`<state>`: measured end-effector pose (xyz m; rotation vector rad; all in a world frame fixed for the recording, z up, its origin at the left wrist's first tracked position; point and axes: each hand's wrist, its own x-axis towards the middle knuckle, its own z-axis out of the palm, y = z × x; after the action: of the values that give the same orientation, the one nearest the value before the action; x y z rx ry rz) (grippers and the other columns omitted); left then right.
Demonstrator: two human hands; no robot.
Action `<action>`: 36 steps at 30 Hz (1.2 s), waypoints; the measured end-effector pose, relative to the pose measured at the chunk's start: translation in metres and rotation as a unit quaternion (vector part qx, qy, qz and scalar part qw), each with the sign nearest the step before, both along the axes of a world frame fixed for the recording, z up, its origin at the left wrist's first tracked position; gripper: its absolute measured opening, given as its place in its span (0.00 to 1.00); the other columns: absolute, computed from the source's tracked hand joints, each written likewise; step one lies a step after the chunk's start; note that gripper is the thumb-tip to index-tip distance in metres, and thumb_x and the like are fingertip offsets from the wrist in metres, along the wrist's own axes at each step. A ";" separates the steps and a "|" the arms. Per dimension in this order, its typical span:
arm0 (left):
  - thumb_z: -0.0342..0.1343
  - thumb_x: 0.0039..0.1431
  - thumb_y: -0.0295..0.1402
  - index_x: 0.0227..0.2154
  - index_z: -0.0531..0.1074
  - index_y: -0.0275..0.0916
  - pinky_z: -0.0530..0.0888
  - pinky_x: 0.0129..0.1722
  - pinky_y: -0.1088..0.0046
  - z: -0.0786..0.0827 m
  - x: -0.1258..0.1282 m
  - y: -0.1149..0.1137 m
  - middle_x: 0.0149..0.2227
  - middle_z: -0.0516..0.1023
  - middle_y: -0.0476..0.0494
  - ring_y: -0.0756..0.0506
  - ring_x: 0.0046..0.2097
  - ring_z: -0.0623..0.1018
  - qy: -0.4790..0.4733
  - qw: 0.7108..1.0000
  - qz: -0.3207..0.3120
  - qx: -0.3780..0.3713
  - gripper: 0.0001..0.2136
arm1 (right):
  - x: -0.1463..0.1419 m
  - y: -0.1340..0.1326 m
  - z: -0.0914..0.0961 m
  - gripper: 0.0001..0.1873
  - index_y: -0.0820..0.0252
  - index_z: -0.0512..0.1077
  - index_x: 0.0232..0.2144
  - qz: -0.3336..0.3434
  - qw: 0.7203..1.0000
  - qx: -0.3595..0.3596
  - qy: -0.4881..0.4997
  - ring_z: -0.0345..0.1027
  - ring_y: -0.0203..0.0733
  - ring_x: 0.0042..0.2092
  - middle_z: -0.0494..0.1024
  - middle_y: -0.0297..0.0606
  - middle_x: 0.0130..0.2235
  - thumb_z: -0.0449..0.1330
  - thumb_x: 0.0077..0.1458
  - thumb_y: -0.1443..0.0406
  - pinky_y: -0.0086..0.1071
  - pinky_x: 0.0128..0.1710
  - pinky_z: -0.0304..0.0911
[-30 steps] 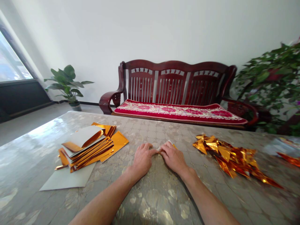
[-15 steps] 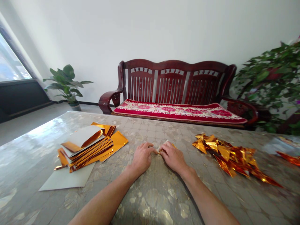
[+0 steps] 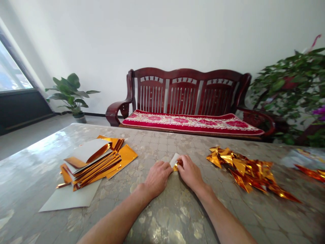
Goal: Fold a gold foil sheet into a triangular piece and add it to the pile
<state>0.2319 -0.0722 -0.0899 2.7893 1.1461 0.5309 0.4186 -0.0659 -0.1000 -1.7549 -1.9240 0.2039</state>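
Gold foil piece (image 3: 176, 164), seemingly held, between left hand (image 3: 157, 179), right hand (image 3: 190, 173)

The folded piece of gold foil paper (image 3: 175, 162) is coming further into view between the hands, its white back showing more as a pointed corner near the middle of the frame. The left hand (image 3: 158, 179) is easing slightly away from the right hand (image 3: 190, 173), and its fingertips (image 3: 169, 166) are pressing against the left side of the piece. The whole view is sliding down and left in the frame, bringing a purple flower (image 3: 319, 112) further in at the right edge.
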 end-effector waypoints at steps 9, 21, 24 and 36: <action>0.50 0.63 0.26 0.36 0.71 0.40 0.68 0.46 0.68 0.006 0.005 -0.013 0.40 0.74 0.46 0.44 0.45 0.71 0.010 1.000 -0.026 0.012 0.06 | 0.005 -0.010 0.010 0.05 0.54 0.72 0.31 0.017 0.999 -0.026 -0.032 0.67 0.35 0.39 0.73 0.31 0.38 0.56 0.57 0.66 0.29 0.34 0.52; 0.50 0.67 0.32 0.42 0.71 0.42 0.68 0.50 0.68 0.003 0.008 -0.013 0.44 0.75 0.46 0.45 0.47 0.72 0.007 1.000 -0.021 -0.020 0.06 | 0.005 -0.006 0.012 0.07 0.52 0.75 0.33 0.031 0.998 -0.027 -0.043 0.70 0.37 0.38 0.76 0.31 0.38 0.57 0.59 0.63 0.29 0.34 0.54; 0.48 0.69 0.34 0.38 0.73 0.42 0.68 0.48 0.69 0.004 0.007 -0.014 0.40 0.75 0.48 0.46 0.45 0.72 -0.008 0.999 -0.026 -0.023 0.09 | 0.003 -0.006 0.011 0.08 0.50 0.77 0.36 0.051 0.997 0.001 -0.060 0.69 0.38 0.41 0.75 0.32 0.38 0.56 0.60 0.62 0.29 0.37 0.56; 0.54 0.65 0.34 0.45 0.69 0.43 0.69 0.50 0.66 0.000 0.008 -0.022 0.47 0.74 0.47 0.43 0.49 0.71 0.001 0.999 0.011 -0.040 0.08 | -0.006 -0.010 0.015 0.04 0.56 0.71 0.36 0.000 0.996 -0.015 -0.084 0.66 0.42 0.44 0.74 0.38 0.41 0.58 0.57 0.64 0.32 0.40 0.57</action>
<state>0.2394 -0.0946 -0.0903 2.7132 1.1739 0.4722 0.4126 -0.0762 -0.0846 -1.8438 -2.0481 0.0871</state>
